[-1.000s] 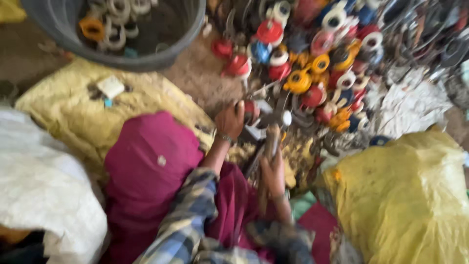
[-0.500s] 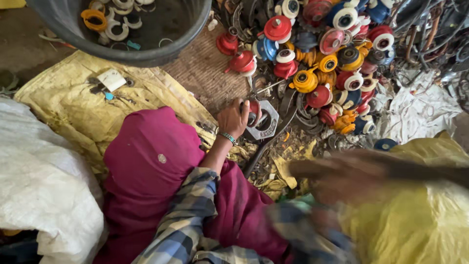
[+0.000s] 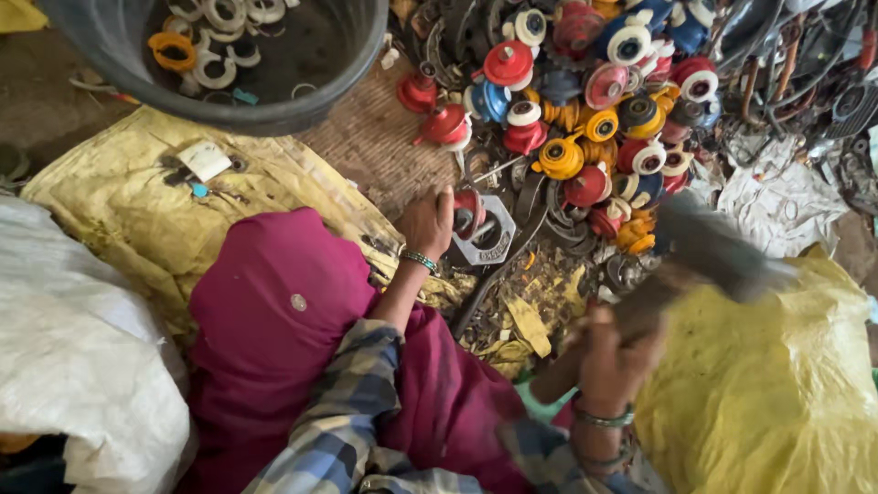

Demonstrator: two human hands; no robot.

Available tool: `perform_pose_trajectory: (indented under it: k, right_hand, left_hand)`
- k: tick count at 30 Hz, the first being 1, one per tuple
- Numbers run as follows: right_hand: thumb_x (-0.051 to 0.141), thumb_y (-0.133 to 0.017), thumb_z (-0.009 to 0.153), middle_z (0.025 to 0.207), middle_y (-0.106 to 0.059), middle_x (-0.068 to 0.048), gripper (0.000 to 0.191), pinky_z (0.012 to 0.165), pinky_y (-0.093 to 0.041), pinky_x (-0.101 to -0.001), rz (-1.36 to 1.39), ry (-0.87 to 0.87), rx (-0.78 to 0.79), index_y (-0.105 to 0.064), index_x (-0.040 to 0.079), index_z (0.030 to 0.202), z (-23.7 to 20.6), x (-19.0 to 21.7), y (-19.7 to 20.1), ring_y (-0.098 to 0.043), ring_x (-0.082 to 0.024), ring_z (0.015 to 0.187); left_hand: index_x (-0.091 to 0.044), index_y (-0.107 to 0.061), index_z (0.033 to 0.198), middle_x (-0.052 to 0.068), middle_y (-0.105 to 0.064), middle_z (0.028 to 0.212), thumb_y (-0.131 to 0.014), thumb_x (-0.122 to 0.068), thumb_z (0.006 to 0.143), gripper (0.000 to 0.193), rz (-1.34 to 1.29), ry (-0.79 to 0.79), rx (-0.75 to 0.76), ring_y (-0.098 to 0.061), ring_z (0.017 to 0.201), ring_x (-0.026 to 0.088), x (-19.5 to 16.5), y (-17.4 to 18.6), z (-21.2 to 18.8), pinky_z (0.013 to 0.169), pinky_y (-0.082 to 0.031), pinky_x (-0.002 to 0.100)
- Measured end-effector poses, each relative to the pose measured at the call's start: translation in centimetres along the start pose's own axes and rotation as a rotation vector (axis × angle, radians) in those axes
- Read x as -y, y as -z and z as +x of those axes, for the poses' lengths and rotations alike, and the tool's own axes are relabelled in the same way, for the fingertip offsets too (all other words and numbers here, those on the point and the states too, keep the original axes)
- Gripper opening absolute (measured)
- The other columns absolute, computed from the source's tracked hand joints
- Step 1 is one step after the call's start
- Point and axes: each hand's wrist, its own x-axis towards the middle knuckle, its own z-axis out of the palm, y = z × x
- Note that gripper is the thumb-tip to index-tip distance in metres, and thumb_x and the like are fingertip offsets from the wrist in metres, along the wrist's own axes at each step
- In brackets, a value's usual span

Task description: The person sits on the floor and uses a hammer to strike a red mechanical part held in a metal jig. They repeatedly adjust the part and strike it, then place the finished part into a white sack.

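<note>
Yellow sacks: one woven sack (image 3: 768, 402) lies crumpled at the right under the raised arm, another (image 3: 137, 220) is spread at the left, on the floor.
White sack: (image 3: 73, 366) bulges at the lower left.
Black tub: (image 3: 302, 101) sits at the top left, with loose white and orange rings (image 3: 206, 41) in its bottom.
Heap of parts: a pile of red, blue, orange and pink round capped pieces (image 3: 585, 101) spreads across the top, well mixed with dark metal scrap.
Hammer: (image 3: 704, 252) lifted above the right sack, blurred, head up and to the right.
Right hand: (image 3: 608, 352) its grip is closed round the hammer's handle.
Left hand: (image 3: 428, 224) fingers closed on the red part, pinning it against the plate.
Grey metal plate: (image 3: 494, 240) flat on the floor, hexagon-like with a hole, just right of the left hand.
Red part: (image 3: 466, 210) small, round, red-bodied with a dark centre, resting on the plate's edge under the fingertips.
Risk: I'd judge the fingers sit very near the striking spot; a slightly off blow could catch them, or the round part could skid off the plate and shoot into the heap.
</note>
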Motion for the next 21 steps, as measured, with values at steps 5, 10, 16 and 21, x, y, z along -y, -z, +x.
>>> perform_pose_trajectory:
  k: [5,10,16,21]
  right_hand:
    - [0.008,-0.060,0.107,0.082,-0.060,-0.014,0.035,0.056,-0.052,-0.0341,0.528,0.010,0.001,-0.038,0.001,0.133,0.6,5.6,-1.0,-0.058,-0.020,0.059]
    - [0.010,-0.060,0.105,0.078,-0.058,-0.015,0.037,0.052,-0.052,-0.0339,0.562,-0.085,-0.022,-0.042,0.000,0.135,-0.5,6.7,-2.7,-0.056,-0.020,0.056]
    - [0.018,-0.063,0.107,0.090,-0.065,-0.021,0.046,0.053,-0.054,-0.0386,0.642,0.257,-0.132,-0.042,0.006,0.146,2.1,6.3,0.2,-0.063,-0.026,0.062]
    - [0.026,-0.065,0.105,0.087,-0.066,-0.017,0.042,0.053,-0.052,-0.0375,0.391,0.203,-0.125,-0.046,0.008,0.138,3.2,3.1,-0.1,-0.063,-0.024,0.062]
  left_hand:
    - [-0.006,-0.067,0.080,0.022,-0.070,0.078,-0.039,-0.043,0.106,0.053,-0.113,0.069,-0.015,-0.067,0.076,0.045,0.3,0.3,0.3,0.071,-0.050,0.056]
    - [-0.009,-0.066,0.084,0.019,-0.070,0.076,-0.038,-0.040,0.104,0.047,-0.048,-0.110,0.065,-0.067,0.071,0.042,-0.5,0.9,-0.3,0.072,-0.052,0.055]
    - [-0.009,-0.063,0.095,0.022,-0.069,0.080,-0.039,-0.043,0.107,0.043,0.003,-0.115,0.096,-0.066,0.076,0.046,-0.4,0.6,-0.9,0.067,-0.050,0.057]
    - [-0.008,-0.062,0.096,0.024,-0.068,0.079,-0.039,-0.042,0.107,0.042,0.024,-0.070,0.140,-0.065,0.075,0.047,0.4,0.1,-1.0,0.067,-0.049,0.059]
